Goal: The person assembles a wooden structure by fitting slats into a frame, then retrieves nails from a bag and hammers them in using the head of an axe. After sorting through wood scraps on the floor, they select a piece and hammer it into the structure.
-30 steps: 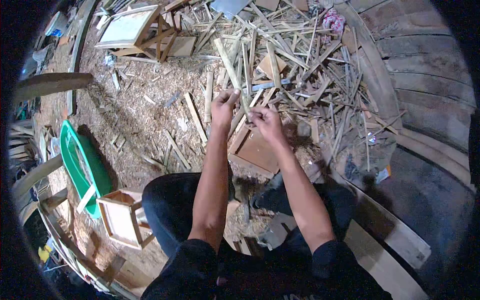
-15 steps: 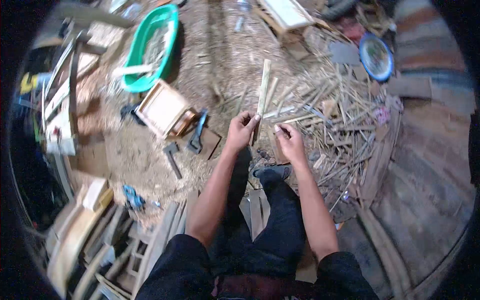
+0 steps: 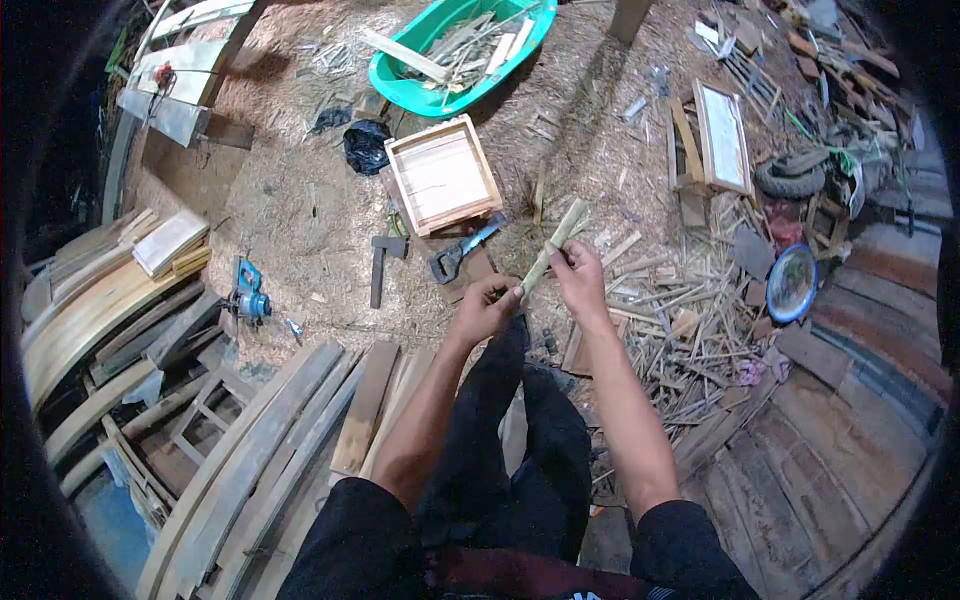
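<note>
My left hand (image 3: 486,310) is closed around the lower end of a thin, pale wooden strip (image 3: 538,271), fingers and thumb pinching it. Farther up the same strip, the fingers of my right hand (image 3: 580,280) are closed on it. The strip slants up and to the right in front of my legs. Just beyond my left hand lies a handsaw (image 3: 446,267) with a dark handle and a bluish blade. A dark L-shaped tool (image 3: 378,272) rests on the ground to its left. Behind the saw stands a light wooden box (image 3: 442,180).
Scrap sticks (image 3: 690,310) are heaped at right near a blue-rimmed basin (image 3: 817,285). A green tub (image 3: 395,92) holding wood offcuts stands at the back. Long planks (image 3: 265,450) lie at front left, with a blue power tool (image 3: 251,303) beyond them. Shavings cover the ground.
My right hand has moved onto the wooden strip, which it was apart from before. The strip now leans more to the right. The whole view has swung toward the left.
</note>
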Demonstrator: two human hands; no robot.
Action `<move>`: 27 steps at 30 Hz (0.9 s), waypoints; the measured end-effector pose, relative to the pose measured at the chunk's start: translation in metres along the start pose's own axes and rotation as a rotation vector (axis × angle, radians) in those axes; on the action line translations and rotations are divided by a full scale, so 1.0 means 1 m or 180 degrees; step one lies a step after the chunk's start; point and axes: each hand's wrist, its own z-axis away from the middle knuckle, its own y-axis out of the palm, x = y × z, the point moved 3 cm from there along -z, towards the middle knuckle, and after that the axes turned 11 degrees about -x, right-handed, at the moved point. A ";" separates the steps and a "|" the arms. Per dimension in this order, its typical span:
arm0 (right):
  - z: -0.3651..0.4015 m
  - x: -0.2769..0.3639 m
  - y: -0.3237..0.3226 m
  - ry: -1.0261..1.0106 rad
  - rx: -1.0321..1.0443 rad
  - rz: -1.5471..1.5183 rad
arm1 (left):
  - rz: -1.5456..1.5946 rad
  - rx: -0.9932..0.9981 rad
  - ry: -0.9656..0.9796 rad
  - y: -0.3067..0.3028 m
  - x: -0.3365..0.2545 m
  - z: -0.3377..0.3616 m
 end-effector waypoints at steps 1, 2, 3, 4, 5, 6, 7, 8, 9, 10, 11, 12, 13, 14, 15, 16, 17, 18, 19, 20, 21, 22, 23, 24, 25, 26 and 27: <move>-0.006 -0.001 0.008 0.0013 0.0022 -0.0014 | 0.0030 0.0022 -0.0076 -0.006 0.004 -0.007; -0.015 -0.001 0.016 0.0068 0.0050 0.0223 | 0.0061 0.0044 -0.0144 -0.014 0.010 -0.016; -0.022 0.003 0.023 0.0014 0.0002 0.0291 | 0.0089 0.0064 -0.0194 -0.020 0.008 -0.024; -0.030 0.009 0.031 -0.0058 -0.0055 0.0348 | 0.0055 -0.0050 0.0009 -0.026 0.003 -0.033; -0.037 0.014 0.038 -0.0113 -0.0119 0.0401 | 0.0013 -0.0159 0.0195 -0.033 -0.001 -0.039; -0.040 0.029 0.047 -0.0026 -0.0038 0.0079 | -0.0028 -0.0268 0.0370 -0.040 -0.012 -0.042; -0.048 0.036 0.052 -0.0101 -0.0075 0.0057 | -0.0060 -0.0163 0.0398 -0.048 -0.021 -0.047; -0.058 0.042 0.056 -0.0185 -0.0105 0.0032 | -0.0091 -0.0065 0.0435 -0.058 -0.031 -0.053; -0.065 0.055 0.064 -0.0270 -0.0126 0.0012 | -0.0116 0.0025 0.0470 -0.068 -0.040 -0.057; -0.066 0.073 0.069 0.0046 -0.0136 -0.0118 | -0.0235 -0.0091 0.0768 -0.078 -0.038 -0.066; -0.073 0.078 0.072 -0.0003 -0.0065 -0.0043 | -0.0207 0.0008 0.0697 -0.087 -0.039 -0.072; -0.081 0.083 0.075 -0.0053 0.0028 0.0031 | -0.0178 0.0086 0.0625 -0.098 -0.045 -0.076; -0.087 0.086 0.079 -0.0094 0.0125 0.0095 | -0.0159 0.0160 0.0547 -0.108 -0.050 -0.080; -0.091 0.087 0.083 -0.0049 0.0304 0.0063 | -0.0150 0.0062 0.0613 -0.119 -0.057 -0.082; -0.091 0.094 0.089 -0.0146 0.0255 0.0100 | -0.0172 -0.0005 0.0650 -0.128 -0.061 -0.086; -0.089 0.103 0.096 -0.0232 0.0195 0.0131 | -0.0204 -0.0061 0.0675 -0.137 -0.064 -0.091; -0.087 0.113 0.102 -0.0313 0.0134 0.0161 | -0.0237 -0.0114 0.0695 -0.145 -0.067 -0.095; -0.084 0.128 0.112 -0.0370 0.0157 0.0030 | -0.0273 -0.0128 0.0732 -0.152 -0.066 -0.102; -0.092 0.120 0.115 -0.0213 0.0343 0.0045 | -0.0316 -0.0196 0.0665 -0.159 -0.064 -0.106; -0.105 0.107 0.113 -0.0059 0.0523 0.0063 | -0.0358 -0.0260 0.0601 -0.166 -0.063 -0.110; -0.114 0.107 0.119 0.0102 0.0702 0.0082 | -0.0400 -0.0322 0.0529 -0.173 -0.064 -0.115; -0.121 0.106 0.121 0.0321 0.0651 0.0329 | -0.0412 -0.0305 0.0566 -0.178 -0.063 -0.118; -0.128 0.106 0.127 0.0396 0.0742 0.0412 | -0.0424 -0.0290 0.0597 -0.182 -0.061 -0.123; -0.137 0.106 0.133 0.0463 0.0847 0.0506 | -0.0425 -0.0290 0.0632 -0.186 -0.058 -0.130; -0.145 0.103 0.135 0.0547 0.0957 0.0620 | -0.0461 -0.0419 0.0748 -0.189 -0.050 -0.138; -0.160 0.093 0.137 0.0695 0.1111 0.0666 | -0.0499 -0.0570 0.0879 -0.195 -0.041 -0.152; -0.175 0.088 0.139 0.0732 0.1091 0.0582 | -0.0544 -0.0710 0.0991 -0.199 -0.035 -0.164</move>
